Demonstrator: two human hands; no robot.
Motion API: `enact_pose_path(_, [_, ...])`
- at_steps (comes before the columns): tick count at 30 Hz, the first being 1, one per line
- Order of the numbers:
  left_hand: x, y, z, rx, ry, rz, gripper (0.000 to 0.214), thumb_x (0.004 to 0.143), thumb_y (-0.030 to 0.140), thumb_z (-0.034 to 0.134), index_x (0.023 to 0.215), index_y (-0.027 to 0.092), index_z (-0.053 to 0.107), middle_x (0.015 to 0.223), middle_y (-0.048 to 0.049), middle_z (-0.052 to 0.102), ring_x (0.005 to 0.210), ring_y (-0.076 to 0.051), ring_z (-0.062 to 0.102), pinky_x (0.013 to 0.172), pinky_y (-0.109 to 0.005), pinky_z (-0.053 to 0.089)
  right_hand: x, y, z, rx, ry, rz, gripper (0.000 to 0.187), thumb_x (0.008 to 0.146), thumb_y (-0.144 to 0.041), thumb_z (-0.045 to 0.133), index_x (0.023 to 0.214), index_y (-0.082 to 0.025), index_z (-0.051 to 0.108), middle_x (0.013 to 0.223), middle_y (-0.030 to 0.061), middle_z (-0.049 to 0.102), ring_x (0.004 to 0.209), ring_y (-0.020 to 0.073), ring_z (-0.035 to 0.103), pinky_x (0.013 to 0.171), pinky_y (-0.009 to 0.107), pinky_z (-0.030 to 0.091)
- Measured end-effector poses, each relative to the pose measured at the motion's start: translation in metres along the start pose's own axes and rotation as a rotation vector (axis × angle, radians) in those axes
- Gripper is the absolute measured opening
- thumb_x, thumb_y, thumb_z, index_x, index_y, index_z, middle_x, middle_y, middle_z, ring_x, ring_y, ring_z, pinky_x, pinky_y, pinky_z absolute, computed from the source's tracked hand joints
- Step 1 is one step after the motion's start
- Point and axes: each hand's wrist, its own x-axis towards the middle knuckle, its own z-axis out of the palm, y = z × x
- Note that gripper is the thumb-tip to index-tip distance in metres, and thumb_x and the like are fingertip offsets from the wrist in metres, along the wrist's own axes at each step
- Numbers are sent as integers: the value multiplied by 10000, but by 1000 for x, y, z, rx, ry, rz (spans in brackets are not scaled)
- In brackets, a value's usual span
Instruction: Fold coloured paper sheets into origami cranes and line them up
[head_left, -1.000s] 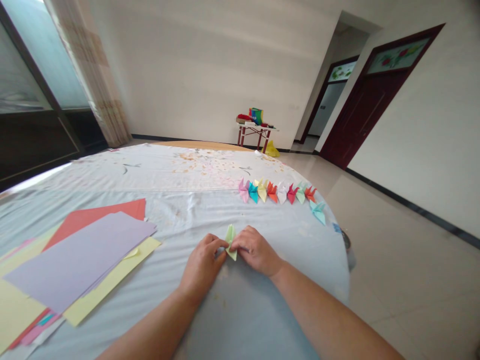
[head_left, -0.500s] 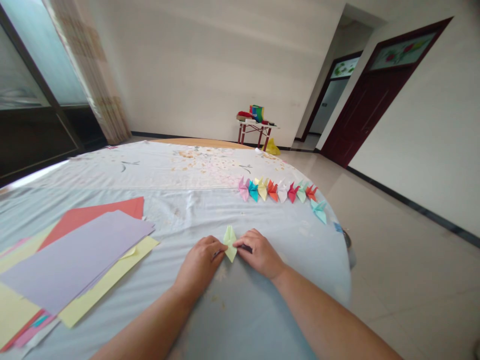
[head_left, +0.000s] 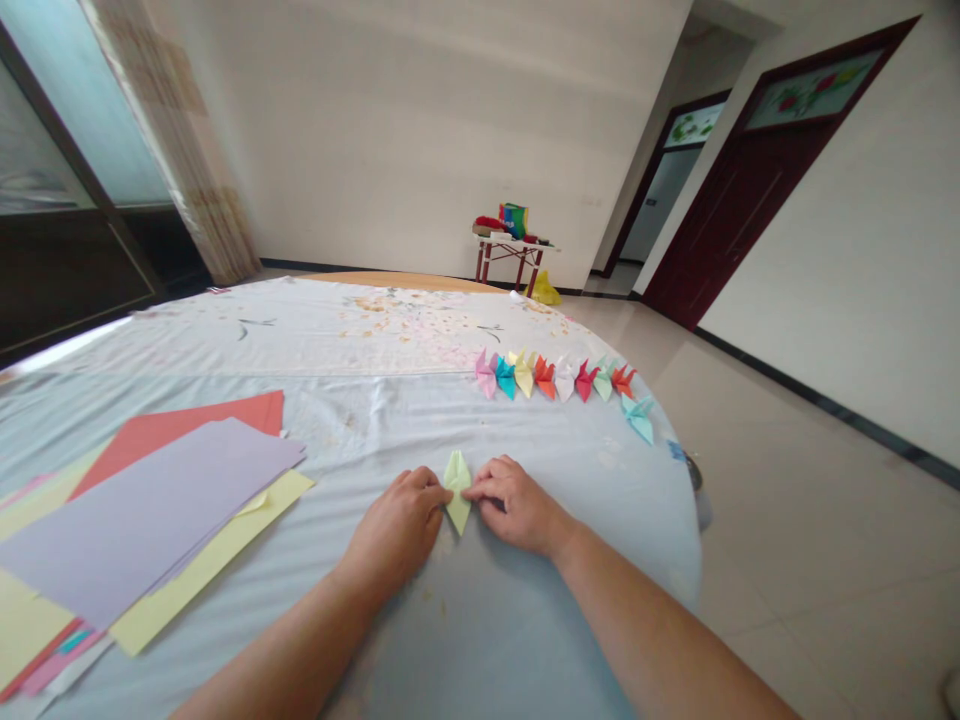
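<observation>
A small pale green folded paper piece (head_left: 457, 490) lies on the light blue tablecloth (head_left: 375, 430) between my two hands. My left hand (head_left: 397, 528) pinches its left edge with curled fingers. My right hand (head_left: 516, 505) pinches its right edge, fingers pressed together on the paper. The paper is a narrow diamond shape, pointing away from me and towards me.
A row of several coloured folded paper cranes (head_left: 555, 380) stands beyond my hands, with a teal one (head_left: 639, 417) near the table's right edge. A stack of lilac, red and yellow sheets (head_left: 150, 500) lies at the left. A small red table (head_left: 510, 255) stands by the far wall.
The green paper has come down from slightly tilted and raised to flat on the cloth. Both hands stay on its two sides, shifting only a little.
</observation>
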Motion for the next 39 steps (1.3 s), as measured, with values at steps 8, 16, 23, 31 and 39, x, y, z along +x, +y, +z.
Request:
enact_pose_path(8, [0,5,3,7,54,-35,251,816,376,460,845,223,657,857,-50,559,837,-189,524,779,-311,417,1,-1,1,-12,3,9,295,743,-94,531,985,-208,656,843,41,575,827,162,483,773,298,380])
enact_pose_path(16, [-2,8,1,187,-30,-81,249,834,374,442,905,273,659,951,-44,579,888,-200,530,764,-308,417,2,-8,-3,-177,-16,3,182,808,-253,544,930,-239,679,845,40,559,841,164,456,753,311,333])
enact_pose_path(23, [-2,5,2,199,-47,-108,244,819,373,471,945,285,660,987,-45,564,905,-198,526,765,-303,407,2,-7,-7,-186,5,47,146,796,-211,540,773,-201,684,790,31,570,810,154,463,749,295,339])
enact_pose_path(31, [-1,7,2,207,-36,-85,236,820,372,468,919,268,655,953,-51,563,890,-196,527,759,-301,406,4,-7,-7,-157,120,62,157,789,-182,523,837,-198,672,786,41,571,799,162,477,746,301,360])
enact_pose_path(39, [-1,10,-1,197,-26,-70,286,844,380,412,903,234,651,937,-63,568,887,-200,524,766,-312,406,5,-6,-3,-162,32,58,139,780,-211,552,839,-199,678,803,36,567,819,163,472,755,306,351])
